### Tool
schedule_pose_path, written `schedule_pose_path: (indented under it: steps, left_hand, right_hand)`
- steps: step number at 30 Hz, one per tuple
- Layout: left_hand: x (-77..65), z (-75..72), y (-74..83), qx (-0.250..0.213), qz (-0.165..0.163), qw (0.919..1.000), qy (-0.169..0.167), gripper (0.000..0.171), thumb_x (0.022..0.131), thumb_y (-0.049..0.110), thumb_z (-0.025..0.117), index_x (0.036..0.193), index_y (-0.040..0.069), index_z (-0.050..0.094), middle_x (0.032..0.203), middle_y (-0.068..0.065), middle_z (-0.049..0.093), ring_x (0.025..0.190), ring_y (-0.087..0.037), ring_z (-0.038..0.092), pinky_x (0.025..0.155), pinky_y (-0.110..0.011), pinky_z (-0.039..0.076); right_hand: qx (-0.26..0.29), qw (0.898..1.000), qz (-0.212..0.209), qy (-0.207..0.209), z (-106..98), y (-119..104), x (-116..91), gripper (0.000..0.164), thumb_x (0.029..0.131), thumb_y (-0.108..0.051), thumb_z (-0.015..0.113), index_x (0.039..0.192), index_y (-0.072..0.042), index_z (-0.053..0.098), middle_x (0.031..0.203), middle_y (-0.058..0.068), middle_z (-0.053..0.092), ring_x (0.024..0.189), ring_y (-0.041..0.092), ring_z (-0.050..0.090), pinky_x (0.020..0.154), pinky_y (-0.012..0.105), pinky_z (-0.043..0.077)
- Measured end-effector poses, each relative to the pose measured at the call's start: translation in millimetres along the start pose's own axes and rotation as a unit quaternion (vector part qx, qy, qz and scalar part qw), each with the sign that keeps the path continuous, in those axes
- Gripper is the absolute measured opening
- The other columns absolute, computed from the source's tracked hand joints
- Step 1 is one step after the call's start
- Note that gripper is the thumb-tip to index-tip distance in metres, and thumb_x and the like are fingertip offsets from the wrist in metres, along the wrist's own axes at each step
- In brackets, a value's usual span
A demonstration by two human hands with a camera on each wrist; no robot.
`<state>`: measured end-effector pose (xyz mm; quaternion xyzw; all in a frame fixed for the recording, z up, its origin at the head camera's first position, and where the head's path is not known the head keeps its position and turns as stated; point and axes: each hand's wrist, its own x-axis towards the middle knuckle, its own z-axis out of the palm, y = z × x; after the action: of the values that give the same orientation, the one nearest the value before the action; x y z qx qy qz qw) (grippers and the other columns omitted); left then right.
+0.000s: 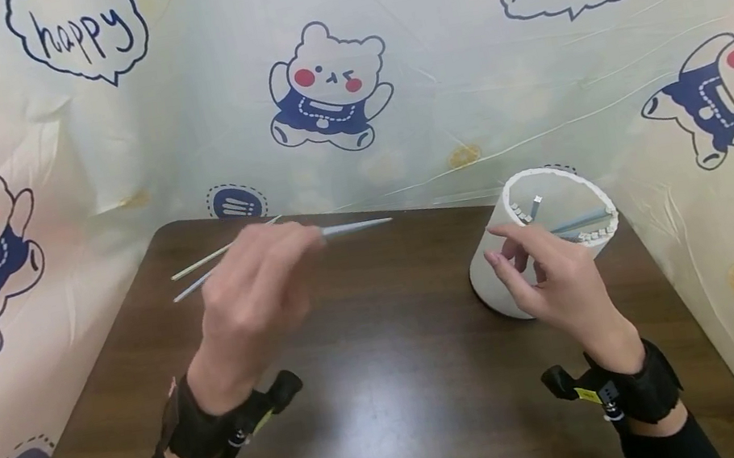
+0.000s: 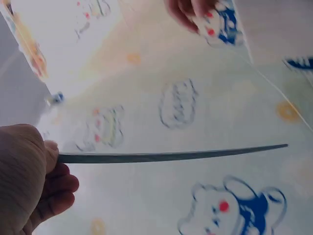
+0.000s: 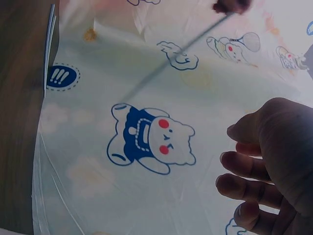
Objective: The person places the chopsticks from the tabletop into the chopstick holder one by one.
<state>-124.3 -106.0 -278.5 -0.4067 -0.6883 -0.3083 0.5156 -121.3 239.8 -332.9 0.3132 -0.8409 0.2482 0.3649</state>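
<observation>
My left hand [image 1: 244, 308] is raised over the left half of the table and pinches a slim, tapered blue-grey chopstick [image 2: 166, 157] between thumb and fingers. Its thin end points right in the head view. Beyond that hand lie two more chopsticks, a pale greenish one [image 1: 202, 261] and a bluish one [image 1: 192, 288], both partly hidden by it. My right hand [image 1: 560, 281] holds nothing, fingers loosely bent, in front of a white cylindrical container [image 1: 492, 285]. Inside that container are blue chopsticks [image 1: 581, 221] with white ends, leaning against the wall.
The brown wooden table [image 1: 381, 390] reaches back to a pale curtain [image 1: 445, 84] printed with bears and "happy" bubbles. More of this curtain hangs along both sides. Each wrist carries a strapped black camera, such as the left one [image 1: 285, 391].
</observation>
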Motion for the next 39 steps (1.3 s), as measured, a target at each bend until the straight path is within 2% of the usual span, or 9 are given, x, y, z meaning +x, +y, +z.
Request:
schedule_pose_path:
  steps: [4,9,17,20,24,28,31,35,39]
  left_hand:
    - [8.9,8.8,21.5,-0.032,0.082,0.9952,0.042,0.01,0.099,-0.007,0.065,0.103,-0.006,0.074,0.093,-0.016,0.078,0.08,-0.028,0.072,0.079,-0.037,0.065]
    - [8.4,28.0,35.0,-0.033,0.195,0.9757,0.094,0.005,0.097,-0.001,0.073,0.098,-0.004,0.076,0.089,-0.015,0.08,0.076,-0.025,0.074,0.075,-0.033,0.066]
    - [3.4,42.4,52.3,-0.058,0.239,0.9666,0.073,0.017,0.091,0.003,0.082,0.105,-0.004,0.076,0.094,-0.014,0.08,0.08,-0.024,0.074,0.086,-0.035,0.066]
    - [10.2,49.0,51.5,-0.069,0.232,0.9678,0.067,0.015,0.093,0.001,0.079,0.106,-0.005,0.074,0.096,-0.015,0.08,0.082,-0.024,0.075,0.089,-0.034,0.065]
    - [23.3,60.1,47.4,-0.087,0.181,0.9788,0.04,0.01,0.096,-0.003,0.074,0.105,-0.004,0.072,0.097,-0.016,0.08,0.086,-0.023,0.077,0.091,-0.029,0.064]
    - [32.2,75.9,40.5,-0.083,0.136,0.9871,0.008,0.015,0.093,-0.004,0.077,0.107,-0.003,0.072,0.099,-0.014,0.08,0.088,-0.022,0.076,0.092,-0.027,0.063]
    - [34.8,90.7,34.3,-0.058,0.125,0.9903,-0.015,0.017,0.093,-0.003,0.078,0.11,-0.003,0.074,0.102,-0.012,0.08,0.092,-0.02,0.076,0.095,-0.026,0.062]
    - [34.1,111.9,27.0,-0.039,0.101,0.9928,-0.052,0.015,0.098,0.001,0.074,0.112,-0.001,0.075,0.104,-0.01,0.08,0.095,-0.019,0.076,0.1,-0.024,0.059]
    - [32.0,133.2,21.3,-0.054,0.072,0.9918,-0.09,0.013,0.103,0.003,0.068,0.114,0.0,0.074,0.105,-0.009,0.078,0.099,-0.02,0.076,0.103,-0.024,0.057]
  right_hand:
    - [-0.001,1.0,-0.017,-0.007,6,-7,5,0.052,0.11,-0.046,0.055,0.124,0.002,0.07,0.079,0.007,0.067,0.069,0.017,0.058,0.055,0.021,0.042]
    - [0.001,0.998,-0.063,-0.007,12,-13,7,0.049,0.11,-0.041,0.057,0.124,0.003,0.07,0.079,0.006,0.07,0.067,0.016,0.062,0.056,0.022,0.048]
    - [0.017,0.997,-0.081,0.0,9,-16,0,0.042,0.111,-0.036,0.056,0.109,0.001,0.076,0.085,0.008,0.075,0.065,0.014,0.06,0.061,0.021,0.053]
    - [0.002,0.997,-0.077,0.013,5,-10,2,0.039,0.111,-0.032,0.057,0.107,0.003,0.075,0.084,0.01,0.075,0.065,0.014,0.06,0.061,0.023,0.053]
    - [-0.016,0.997,-0.052,0.046,4,4,8,0.03,0.109,-0.022,0.062,0.109,0.006,0.074,0.082,0.014,0.072,0.064,0.017,0.059,0.056,0.022,0.045]
    - [-0.032,0.997,-0.003,0.07,7,19,14,0.016,0.099,-0.004,0.071,0.111,0.007,0.074,0.086,0.019,0.075,0.064,0.025,0.066,0.054,0.021,0.038]
    - [-0.04,0.996,0.031,0.074,10,29,17,0.019,0.092,0.005,0.075,0.111,0.007,0.074,0.091,0.021,0.077,0.067,0.03,0.071,0.055,0.022,0.041]
    - [-0.053,0.995,0.06,0.065,12,40,20,0.016,0.094,0.003,0.075,0.11,0.007,0.074,0.093,0.022,0.077,0.07,0.032,0.073,0.06,0.019,0.043]
    - [-0.057,0.994,0.068,0.06,12,46,19,0.015,0.094,0.001,0.076,0.108,0.006,0.075,0.093,0.021,0.078,0.071,0.032,0.073,0.065,0.012,0.043]
